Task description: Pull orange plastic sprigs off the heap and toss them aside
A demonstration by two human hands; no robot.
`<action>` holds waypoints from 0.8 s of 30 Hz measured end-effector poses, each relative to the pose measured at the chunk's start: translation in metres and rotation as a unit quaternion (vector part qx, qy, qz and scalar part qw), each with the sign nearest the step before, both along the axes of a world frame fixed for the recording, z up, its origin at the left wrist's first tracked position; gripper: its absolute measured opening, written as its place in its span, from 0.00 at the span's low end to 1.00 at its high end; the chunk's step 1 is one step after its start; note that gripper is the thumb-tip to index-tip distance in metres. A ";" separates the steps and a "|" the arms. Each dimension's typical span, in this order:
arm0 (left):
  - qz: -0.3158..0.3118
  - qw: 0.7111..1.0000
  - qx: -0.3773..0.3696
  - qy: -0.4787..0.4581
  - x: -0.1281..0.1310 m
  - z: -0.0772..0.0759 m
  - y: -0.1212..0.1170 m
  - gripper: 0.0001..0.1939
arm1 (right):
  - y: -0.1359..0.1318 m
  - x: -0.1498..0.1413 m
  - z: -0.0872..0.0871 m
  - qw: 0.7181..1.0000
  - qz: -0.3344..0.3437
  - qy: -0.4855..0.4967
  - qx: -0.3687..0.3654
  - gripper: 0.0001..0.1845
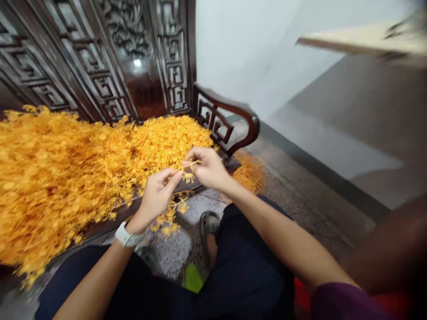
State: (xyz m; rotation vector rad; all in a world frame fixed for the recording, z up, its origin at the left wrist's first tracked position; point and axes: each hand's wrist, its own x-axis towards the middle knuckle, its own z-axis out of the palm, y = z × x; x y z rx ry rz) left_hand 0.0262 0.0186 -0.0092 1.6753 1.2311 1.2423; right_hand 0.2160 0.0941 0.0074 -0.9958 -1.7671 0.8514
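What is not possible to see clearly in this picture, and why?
Head view:
yellow sprig: pinched parts, covered by the left hand and right hand;
wooden bench: most of the seat, under the yellow pile;
the pile's left end, cut off by the edge;
pale board: dark shapes on it, blurred.

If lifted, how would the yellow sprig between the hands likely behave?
The yellow sprig is probably light: the left hand and right hand only pinch it. Being thin, it may bend easily, and its branching tips could snag.
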 end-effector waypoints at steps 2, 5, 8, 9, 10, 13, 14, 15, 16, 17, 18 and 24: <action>0.014 1.000 -0.003 0.004 -0.014 0.007 -0.014 0.16 | 0.009 0.019 0.018 0.992 -0.113 0.000 0.056 0.07; 0.074 0.994 -0.011 -0.076 -0.041 0.014 -0.016 0.11 | -0.003 0.057 0.059 0.991 -0.114 0.050 0.047 0.07; 0.087 0.985 -0.062 -0.135 -0.057 0.025 0.005 0.13 | -0.042 0.079 0.092 0.975 0.213 0.055 -0.033 0.11; 0.075 0.981 -0.090 -0.156 -0.059 0.030 0.015 0.15 | -0.051 0.081 0.098 0.937 0.342 0.037 -0.054 0.11; 0.055 0.976 -0.122 -0.171 -0.060 0.036 0.025 0.17 | -0.055 0.079 0.103 0.886 0.459 0.022 -0.068 0.10; -0.003 0.965 -0.207 -0.162 -0.057 0.056 0.046 0.20 | -0.026 0.057 0.116 0.780 0.618 0.059 -0.075 0.13; -0.003 0.966 -0.216 -0.145 -0.056 0.061 0.050 0.21 | -0.006 0.044 0.121 0.798 0.586 0.114 -0.081 0.15; 0.003 0.967 -0.216 -0.134 -0.054 0.065 0.052 0.21 | 0.016 0.030 0.125 0.838 0.502 0.191 -0.095 0.18; 0.014 0.968 -0.211 -0.134 -0.053 0.067 0.053 0.21 | 0.038 0.014 0.129 0.877 0.364 0.280 -0.143 0.21; 0.025 0.968 -0.204 -0.146 -0.051 0.067 0.053 0.20 | 0.056 0.000 0.132 0.889 0.249 0.327 -0.201 0.22; 0.034 0.965 -0.199 -0.165 -0.050 0.066 0.051 0.20 | 0.070 -0.014 0.132 0.894 0.205 0.322 -0.234 0.21; 0.069 0.950 -0.238 -0.188 -0.050 0.057 0.049 0.22 | 0.065 -0.042 0.090 0.917 0.152 0.274 -0.248 0.11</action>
